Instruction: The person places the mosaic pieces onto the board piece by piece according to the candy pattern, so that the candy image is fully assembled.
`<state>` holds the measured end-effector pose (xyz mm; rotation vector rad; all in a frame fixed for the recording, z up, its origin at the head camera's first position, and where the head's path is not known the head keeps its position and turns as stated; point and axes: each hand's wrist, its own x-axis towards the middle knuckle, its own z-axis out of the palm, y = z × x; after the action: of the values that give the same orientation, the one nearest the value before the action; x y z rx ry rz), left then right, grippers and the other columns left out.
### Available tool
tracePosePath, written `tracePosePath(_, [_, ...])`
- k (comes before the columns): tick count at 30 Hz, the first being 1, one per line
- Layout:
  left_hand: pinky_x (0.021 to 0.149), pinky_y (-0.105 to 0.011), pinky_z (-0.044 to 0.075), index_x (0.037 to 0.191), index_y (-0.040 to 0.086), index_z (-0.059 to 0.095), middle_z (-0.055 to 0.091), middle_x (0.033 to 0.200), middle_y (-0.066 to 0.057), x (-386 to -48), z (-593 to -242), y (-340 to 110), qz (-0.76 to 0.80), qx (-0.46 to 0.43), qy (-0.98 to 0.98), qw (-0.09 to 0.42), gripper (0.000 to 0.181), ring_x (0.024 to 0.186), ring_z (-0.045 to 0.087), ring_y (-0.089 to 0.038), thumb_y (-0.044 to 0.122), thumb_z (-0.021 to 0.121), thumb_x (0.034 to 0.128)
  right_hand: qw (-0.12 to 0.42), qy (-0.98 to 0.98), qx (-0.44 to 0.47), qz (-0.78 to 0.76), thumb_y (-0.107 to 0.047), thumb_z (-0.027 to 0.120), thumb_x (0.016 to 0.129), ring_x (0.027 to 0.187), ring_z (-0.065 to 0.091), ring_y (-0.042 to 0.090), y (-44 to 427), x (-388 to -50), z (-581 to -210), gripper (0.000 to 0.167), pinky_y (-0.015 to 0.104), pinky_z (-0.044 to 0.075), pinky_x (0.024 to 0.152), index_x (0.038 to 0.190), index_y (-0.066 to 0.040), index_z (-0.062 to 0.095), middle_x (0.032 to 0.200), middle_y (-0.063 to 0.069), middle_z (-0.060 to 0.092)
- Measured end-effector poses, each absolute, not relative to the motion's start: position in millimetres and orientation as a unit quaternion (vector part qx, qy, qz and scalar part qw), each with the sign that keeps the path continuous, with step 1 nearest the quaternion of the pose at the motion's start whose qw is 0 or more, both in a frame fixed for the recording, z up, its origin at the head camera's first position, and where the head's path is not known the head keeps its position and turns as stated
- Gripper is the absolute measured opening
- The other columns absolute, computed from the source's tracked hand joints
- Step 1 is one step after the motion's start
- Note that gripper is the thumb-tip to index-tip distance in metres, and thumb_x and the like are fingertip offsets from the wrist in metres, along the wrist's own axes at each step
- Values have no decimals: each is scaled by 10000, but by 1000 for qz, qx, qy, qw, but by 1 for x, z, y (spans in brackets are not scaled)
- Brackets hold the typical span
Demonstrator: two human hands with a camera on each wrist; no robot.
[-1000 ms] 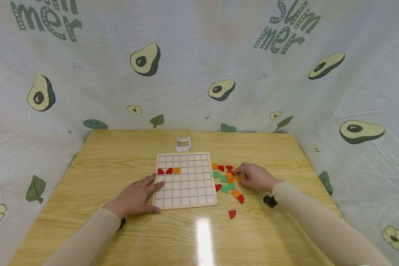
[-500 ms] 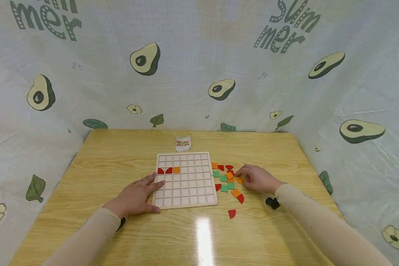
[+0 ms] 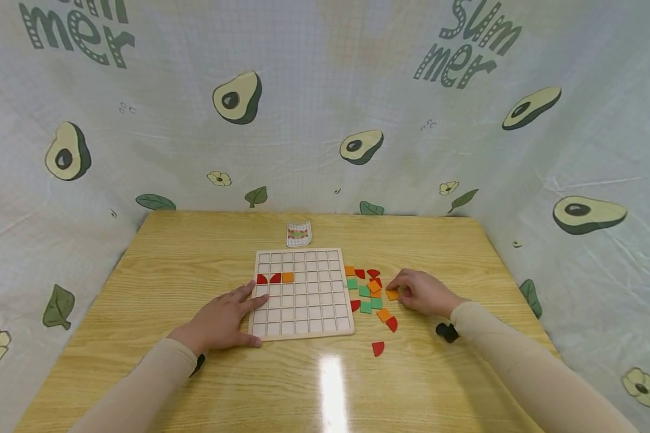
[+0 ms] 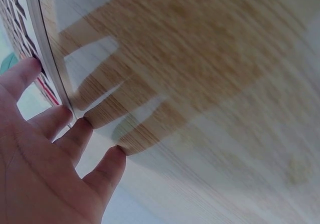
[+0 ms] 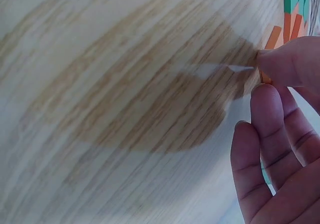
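Observation:
A wooden grid board [image 3: 307,299] lies on the table. My left hand [image 3: 222,319] rests at its left edge with fingers spread, one fingertip over the grid; the left wrist view shows the fingertips [image 4: 82,126] along the rim. Two red quarter-circle tiles [image 3: 275,278] and an orange square tile [image 3: 287,277] sit in one row of the board. Right of the board, my right hand [image 3: 425,293] pinches another orange square tile [image 3: 392,295] between thumb and finger, low over the table. Its edge shows between the fingers in the right wrist view.
Beside the board's right edge is a loose pile of green squares [image 3: 365,291], orange squares [image 3: 374,287] and red quarter circles [image 3: 392,323], some overlapping. A lone red quarter circle [image 3: 378,349] lies nearer. A small pattern card [image 3: 299,234] is behind the board.
My right hand has shifted slightly right, and the orange tile at its fingertips has slid a little away from the pile. My left hand and the board have stayed put.

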<state>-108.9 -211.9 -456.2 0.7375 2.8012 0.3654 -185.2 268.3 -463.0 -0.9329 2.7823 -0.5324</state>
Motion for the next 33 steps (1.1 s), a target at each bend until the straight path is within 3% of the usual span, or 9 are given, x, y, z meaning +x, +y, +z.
tracePosePath(33, [1061,-627,336,1528,184,439,243,1604,-211,-109,-459,-213,124,256,953,110,954,1411,324,-436,702,699,771,71,926,-310,-201,-90,730,872,695,475,55,273,-185,-470,288,247,450,622,1152,-160,740,999,-62,599])
